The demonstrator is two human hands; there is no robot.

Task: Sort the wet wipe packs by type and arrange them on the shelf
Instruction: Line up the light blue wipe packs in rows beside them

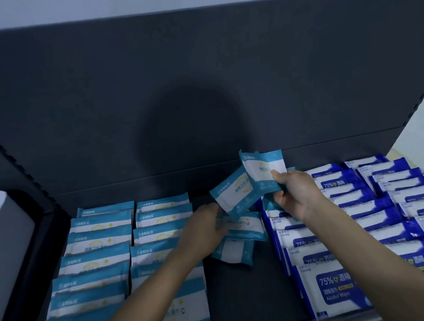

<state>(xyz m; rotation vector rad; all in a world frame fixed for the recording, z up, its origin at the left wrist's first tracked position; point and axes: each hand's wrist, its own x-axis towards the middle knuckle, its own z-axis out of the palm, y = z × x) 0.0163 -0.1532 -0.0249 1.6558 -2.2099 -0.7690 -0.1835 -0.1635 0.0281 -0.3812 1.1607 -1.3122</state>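
Teal wipe packs are being handled over a dark shelf [251, 303], between two sorted blocks.
Left of the left hand [204, 231], the teal rows [100, 245] are lying in two overlapped columns. Right of the right hand [297, 195], the dark-blue rows [389, 207] of alcohol wipes are lying in overlapped columns too. A loose teal pile [240, 248] is resting on the shelf floor between the hands, just beside the left fingertips. The raised teal packs [263, 169] are being pinched by the right hand, thumb in front, above that pile. The left hand's fingers are being curled onto the edge of the pile's top pack [243, 225]; how firmly cannot be told.
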